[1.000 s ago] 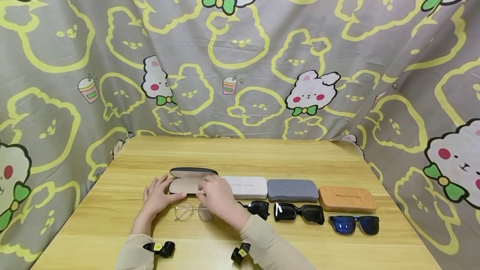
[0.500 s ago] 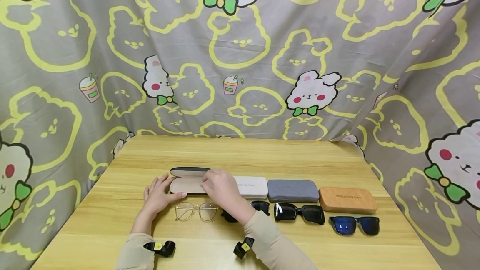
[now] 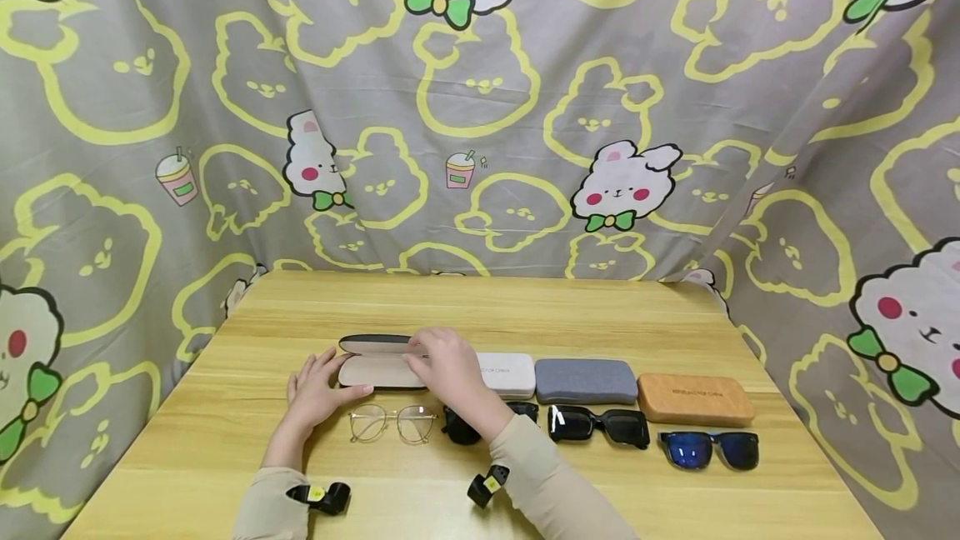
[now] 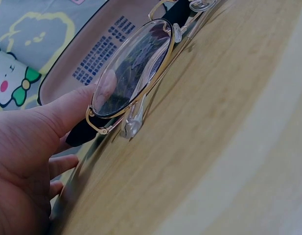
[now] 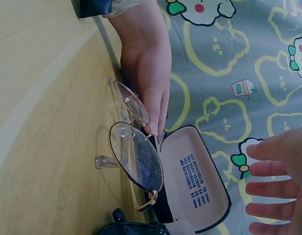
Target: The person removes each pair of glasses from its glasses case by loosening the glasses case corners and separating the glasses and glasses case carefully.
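A dark-shelled glasses case (image 3: 363,373) lies open on the table, its pale lining showing and its lid (image 5: 190,178) standing up at the back with rows of blue print inside. My left hand (image 3: 315,394) holds the case's left end, thumb along the front edge and fingers round the side. Over the right end of the case is my right hand (image 3: 450,369), its fingers straight and spread in the right wrist view, with nothing in them. Folded eyeglasses (image 3: 368,423) with round lenses and a thin gold frame lie just in front of the case.
To the right stand a white case (image 3: 510,375), a grey-blue case (image 3: 585,382) and an orange-brown case (image 3: 693,398), all closed. Before them lie dark sunglasses (image 3: 461,427) partly behind my right arm, black sunglasses (image 3: 573,423) and blue-lensed sunglasses (image 3: 688,450). A patterned curtain (image 3: 510,215) hangs behind.
My right hand has moved from the case's front right edge back and up toward the lid, its fingers straightening. The eyeglasses' right lens is now uncovered. My left hand has stayed in place.
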`<action>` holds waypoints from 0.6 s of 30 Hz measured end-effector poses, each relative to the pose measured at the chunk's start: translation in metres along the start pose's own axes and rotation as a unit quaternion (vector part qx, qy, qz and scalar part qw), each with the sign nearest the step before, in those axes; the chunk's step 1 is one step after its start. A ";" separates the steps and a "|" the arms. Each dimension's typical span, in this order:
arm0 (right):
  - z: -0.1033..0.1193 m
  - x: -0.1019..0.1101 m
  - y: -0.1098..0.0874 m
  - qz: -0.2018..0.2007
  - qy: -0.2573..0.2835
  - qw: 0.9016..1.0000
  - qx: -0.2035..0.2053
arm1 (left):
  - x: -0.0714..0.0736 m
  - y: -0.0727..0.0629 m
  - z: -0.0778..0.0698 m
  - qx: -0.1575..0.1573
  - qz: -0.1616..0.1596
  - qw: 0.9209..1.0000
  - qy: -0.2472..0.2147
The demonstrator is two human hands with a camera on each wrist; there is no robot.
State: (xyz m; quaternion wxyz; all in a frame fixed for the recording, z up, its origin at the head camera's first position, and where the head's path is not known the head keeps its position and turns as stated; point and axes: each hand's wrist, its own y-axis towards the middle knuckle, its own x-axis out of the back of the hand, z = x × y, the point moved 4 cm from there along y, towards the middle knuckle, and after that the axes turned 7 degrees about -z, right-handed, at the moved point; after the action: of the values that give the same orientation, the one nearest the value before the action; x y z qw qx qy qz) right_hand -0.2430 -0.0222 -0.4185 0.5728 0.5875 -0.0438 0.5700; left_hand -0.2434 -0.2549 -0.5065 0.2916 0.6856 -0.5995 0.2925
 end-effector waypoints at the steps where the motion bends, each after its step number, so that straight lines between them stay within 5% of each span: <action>1: 0.000 0.000 0.001 0.001 -0.002 1.000 -0.001 | 0.000 0.000 0.000 0.000 0.001 1.000 0.001; 18: -0.007 -0.013 0.017 0.037 -0.013 0.998 -0.039 | 0.000 0.000 0.000 0.002 0.000 1.000 0.007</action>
State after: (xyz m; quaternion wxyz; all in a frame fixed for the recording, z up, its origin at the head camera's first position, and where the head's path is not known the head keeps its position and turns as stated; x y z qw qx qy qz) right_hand -0.2637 -0.0309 -0.4187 0.5729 0.5702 -0.0954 0.5810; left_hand -0.2437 -0.2552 -0.5067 0.2941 0.6841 -0.5971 0.2983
